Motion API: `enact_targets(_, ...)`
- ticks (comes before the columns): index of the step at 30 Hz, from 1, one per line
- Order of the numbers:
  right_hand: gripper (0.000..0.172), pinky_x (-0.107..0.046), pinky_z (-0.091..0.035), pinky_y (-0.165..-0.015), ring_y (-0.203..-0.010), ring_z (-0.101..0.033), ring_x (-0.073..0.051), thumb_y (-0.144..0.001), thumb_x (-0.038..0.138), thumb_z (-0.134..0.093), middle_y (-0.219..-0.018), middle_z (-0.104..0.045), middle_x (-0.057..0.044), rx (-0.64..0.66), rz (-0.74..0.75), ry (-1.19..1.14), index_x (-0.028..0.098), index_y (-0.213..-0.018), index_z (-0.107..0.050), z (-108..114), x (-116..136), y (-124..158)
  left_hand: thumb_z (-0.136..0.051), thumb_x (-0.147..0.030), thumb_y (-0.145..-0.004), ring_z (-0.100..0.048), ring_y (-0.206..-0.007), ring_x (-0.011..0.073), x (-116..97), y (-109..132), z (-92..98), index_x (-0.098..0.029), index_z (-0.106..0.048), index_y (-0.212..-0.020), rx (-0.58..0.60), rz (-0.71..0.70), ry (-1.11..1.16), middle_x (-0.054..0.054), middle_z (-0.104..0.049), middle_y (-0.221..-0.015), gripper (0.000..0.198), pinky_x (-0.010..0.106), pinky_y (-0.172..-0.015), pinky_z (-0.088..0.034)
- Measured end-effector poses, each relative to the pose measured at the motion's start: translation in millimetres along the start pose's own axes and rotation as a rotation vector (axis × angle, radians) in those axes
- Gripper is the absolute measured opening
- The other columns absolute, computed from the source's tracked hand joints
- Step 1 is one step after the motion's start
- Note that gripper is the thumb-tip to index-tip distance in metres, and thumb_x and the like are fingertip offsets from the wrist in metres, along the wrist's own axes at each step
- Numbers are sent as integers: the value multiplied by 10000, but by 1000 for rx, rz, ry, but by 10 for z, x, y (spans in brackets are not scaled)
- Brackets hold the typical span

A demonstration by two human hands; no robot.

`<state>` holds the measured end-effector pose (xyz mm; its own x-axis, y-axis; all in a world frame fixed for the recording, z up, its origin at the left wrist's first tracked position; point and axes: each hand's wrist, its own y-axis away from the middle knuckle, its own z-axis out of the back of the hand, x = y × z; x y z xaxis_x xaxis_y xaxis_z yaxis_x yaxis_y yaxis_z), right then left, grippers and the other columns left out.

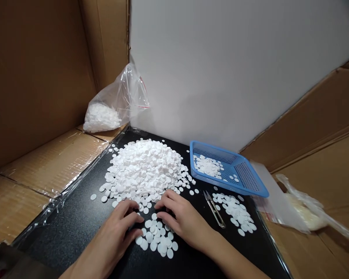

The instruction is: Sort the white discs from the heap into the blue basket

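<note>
A large heap of small white discs (pixel 147 168) lies on the black tabletop (pixel 75 224). In front of it is a smaller loose group of white discs (pixel 158 236). My left hand (pixel 123 221) rests at the left of this group, fingers bent and apart, fingertips by the near edge of the heap. Across from it, my right hand (pixel 177 213) curves over the right side, its thumb and fingers spread around a gap. Neither hand visibly grips a disc. Parts of the fingertips are hard to make out against the discs.
Right of the heap stands a blue plastic basket (pixel 256 176) with some discs inside. Metal thread snips (pixel 215 211) lie beside another group of discs (pixel 240 215). A clear bag (pixel 104 116) of white pieces sits at the back left. Cardboard (pixel 37 151) borders the table.
</note>
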<state>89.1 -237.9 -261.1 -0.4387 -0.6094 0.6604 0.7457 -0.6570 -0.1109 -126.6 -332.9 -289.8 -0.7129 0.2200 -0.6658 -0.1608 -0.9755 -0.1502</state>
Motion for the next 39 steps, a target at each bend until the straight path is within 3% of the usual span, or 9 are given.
enact_targets(4,346,-374,-538,-879,-1031,-595,-250,-905,94,-639,-1148,-581,-122,-9,92,108,171,-1242,-619,-108,1,-29,-563,-175,-936,-648,-1004,206,-6,-19,30,-249,-631,-859,21,1,29,36,-595,-1155,127,299,-832,-525)
enact_targets(10,108,-301,-511,-758,-887,-603,-207,-928,97,-615,-941,-630,-67,24,198,106,178,-962,-678,-86,-34,-9,-523,-199,-970,-631,-925,197,-30,-106,111,-282,-630,-1060,-43,9,-33,22,-604,-1041,163,300,-798,-507)
enact_targets(16,203,-243,-451,-642,-718,-577,-149,-875,53,-678,-791,-600,12,-39,12,-21,199,-796,-562,-50,-85,-9,-556,-160,-925,-623,-818,220,-124,-219,44,-254,-643,-995,78,32,-235,34,-583,-975,147,337,-699,-493)
enact_targets(22,182,-266,-482,-670,-781,-621,-176,-882,42,-647,-902,-620,-20,-105,-3,67,203,-944,-593,-167,-94,-72,-543,-148,-929,-613,-790,239,-116,-313,-90,-205,-612,-861,34,17,-380,36,-584,-887,112,349,-663,-467)
enact_targets(27,190,-283,-512,-700,-822,-650,-191,-900,84,-631,-957,-645,-31,-128,-3,118,213,-1039,-614,-224,-103,-116,-460,-193,-979,-608,-776,203,-71,-362,-48,-204,-604,-847,41,73,-214,24,-575,-865,195,310,-662,-451)
enact_targets(33,63,-267,-451,-613,-698,-604,-167,-905,148,-624,-850,-642,-15,-212,-57,113,211,-912,-622,-254,-101,-172,-454,-280,-992,-572,-787,187,-148,-332,101,-219,-594,-800,76,121,19,9,-575,-856,245,292,-690,-438)
enact_targets(39,156,-234,-406,-573,-632,-542,-135,-854,79,-561,-721,-572,17,-274,-76,-5,206,-767,-586,-207,-85,-191,-469,-312,-996,-565,-833,199,-174,-281,126,-222,-601,-773,111,131,43,13,-575,-870,275,297,-727,-441)
